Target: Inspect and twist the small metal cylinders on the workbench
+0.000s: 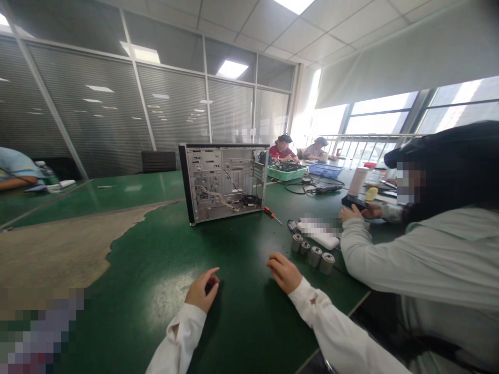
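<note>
My left hand [201,291] is over the green table [234,327], its thumb and curved fingers apart with nothing between them. Across from it, my right hand [286,272] has loosely bent fingers pointing left and holds nothing that I can see. Beyond both hands stands an upright computer case [226,179] with its side off, showing metal bays, loose cables and a black fan [250,200]. An orange-and-black screwdriver [272,215] lies by the case's right corner. Several grey metal cylinders [315,255] stand in a row to the right of my right hand.
A white power strip [318,234] lies behind the cylinders. Close on my right sits a co-worker [421,249] holding a dark object. Farther back are a green basket [286,175] of parts, a blue basket [325,170] and black cables [327,189]. Bare brown patches mark the table's left.
</note>
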Demonstrator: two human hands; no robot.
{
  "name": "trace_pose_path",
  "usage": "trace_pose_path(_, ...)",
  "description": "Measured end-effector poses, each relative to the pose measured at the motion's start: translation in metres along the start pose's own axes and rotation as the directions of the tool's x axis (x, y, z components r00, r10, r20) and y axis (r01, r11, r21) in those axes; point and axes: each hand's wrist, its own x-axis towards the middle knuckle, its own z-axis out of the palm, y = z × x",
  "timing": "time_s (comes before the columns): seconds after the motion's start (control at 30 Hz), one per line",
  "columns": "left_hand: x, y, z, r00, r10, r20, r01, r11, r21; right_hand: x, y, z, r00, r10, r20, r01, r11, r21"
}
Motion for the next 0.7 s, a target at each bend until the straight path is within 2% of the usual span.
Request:
trace_pose_path(0.07, 0.0, 0.001, -0.002, 1.0, 0.002, 0.009, -0.002, 1.0, 0.002, -0.019, 0.023, -0.028, 0.984, 0.098, -0.149, -0.114, 0.988, -0.101)
trace_pose_path(0.13, 0.001, 0.003, -0.004, 0.999, 0.002, 0.036, -0.003, 1.0, 0.011, -0.038, 0.05, -0.053, 0.937, 0.196, -0.29, -0.261, 0.943, -0.204)
trace_pose_path(0.2, 0.001, 0.004, -0.007, 0.998, -0.002, 0.069, 0.0, 1.0, 0.02, -0.053, 0.074, -0.072, 0.891, 0.259, -0.373, -0.37, 0.89, -0.265)
trace_pose_path(0.27, 0.002, 0.005, -0.008, 0.996, -0.005, 0.088, 0.002, 1.0, 0.028, -0.063, 0.09, -0.084, 0.865, 0.294, -0.406, -0.428, 0.855, -0.293)
trace_pose_path(0.47, 0.0, -0.001, -0.001, 1.0, 0.007, -0.008, -0.007, 1.0, 0.023, -0.071, 0.101, -0.085, 0.86, 0.358, -0.364, -0.47, 0.834, -0.29)
trace_pose_path(0.7, 0.0, 0.0, -0.003, 1.0, 0.02, 0.013, -0.02, 1.0, 0.013, -0.074, 0.112, -0.079, 0.866, 0.385, -0.321, -0.475, 0.833, -0.282)
